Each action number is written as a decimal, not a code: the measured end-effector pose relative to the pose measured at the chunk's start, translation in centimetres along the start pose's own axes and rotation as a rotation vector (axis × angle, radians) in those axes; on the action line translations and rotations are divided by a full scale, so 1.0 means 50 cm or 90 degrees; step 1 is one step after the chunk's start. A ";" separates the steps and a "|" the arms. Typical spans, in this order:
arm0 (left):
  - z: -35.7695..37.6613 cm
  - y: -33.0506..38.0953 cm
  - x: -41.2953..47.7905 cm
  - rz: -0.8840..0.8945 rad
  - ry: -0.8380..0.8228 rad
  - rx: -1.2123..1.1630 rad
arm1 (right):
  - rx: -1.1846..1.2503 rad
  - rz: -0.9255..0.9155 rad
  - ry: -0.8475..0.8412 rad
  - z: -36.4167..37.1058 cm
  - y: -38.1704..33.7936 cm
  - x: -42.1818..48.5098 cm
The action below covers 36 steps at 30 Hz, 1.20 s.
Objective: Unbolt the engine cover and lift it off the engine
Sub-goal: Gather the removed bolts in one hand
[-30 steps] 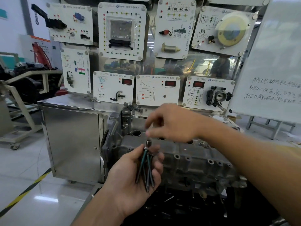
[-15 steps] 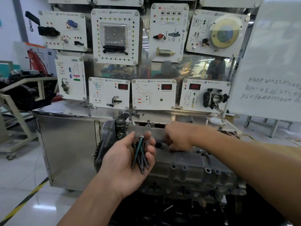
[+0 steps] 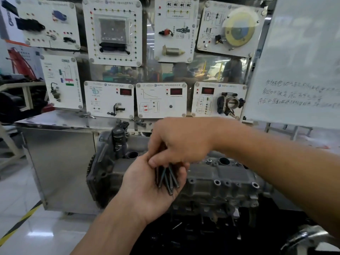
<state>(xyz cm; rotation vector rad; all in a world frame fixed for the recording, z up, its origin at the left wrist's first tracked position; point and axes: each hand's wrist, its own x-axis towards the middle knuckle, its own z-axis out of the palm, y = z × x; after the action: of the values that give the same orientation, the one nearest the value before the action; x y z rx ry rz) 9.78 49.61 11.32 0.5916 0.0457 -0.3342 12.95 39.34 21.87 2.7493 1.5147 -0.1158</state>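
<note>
Automotive training workshop, teaching-lab type. Far wall covered with white demonstration panels (image 3: 112, 30), each with car component bolted on, wiring diagram and test sockets. Throttle body (image 3: 231, 103) on right panel; red digital readouts (image 3: 176, 91) on lower row. Bare engine (image 3: 220, 184) near, in front of stainless steel cabinet (image 3: 60, 162). Whiteboard (image 3: 298, 61) with handwritten notes at right. Glossy floor, yellow-black hazard tape (image 3: 20, 223) near left.
</note>
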 end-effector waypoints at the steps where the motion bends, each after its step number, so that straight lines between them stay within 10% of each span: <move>1: 0.003 -0.006 0.003 -0.007 0.003 -0.012 | -0.026 0.002 0.021 0.013 0.003 -0.001; 6: 0.008 -0.032 0.025 -0.063 0.011 -0.069 | 0.028 0.060 0.205 -0.009 0.094 -0.058; 11: 0.023 -0.048 0.050 -0.069 0.007 -0.074 | -0.061 0.268 -0.057 0.053 0.191 -0.100; 15: 0.033 -0.046 0.068 -0.050 0.005 -0.049 | -0.113 0.293 -0.024 0.109 0.218 -0.092; 25: 0.041 -0.037 0.095 -0.055 0.013 -0.022 | -0.132 0.273 0.004 0.109 0.219 -0.073; 32: 0.041 -0.038 0.104 -0.069 0.017 -0.030 | 0.116 0.204 0.251 -0.039 0.201 -0.119; 36: 0.050 -0.040 0.112 -0.067 0.005 -0.021 | 0.127 0.109 0.102 -0.030 0.144 -0.078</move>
<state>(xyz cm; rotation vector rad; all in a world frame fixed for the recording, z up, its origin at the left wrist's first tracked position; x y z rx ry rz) 14.28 44.99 11.56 0.5587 0.0895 -0.4320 17.06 32.24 23.35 3.1009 1.3581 -0.0490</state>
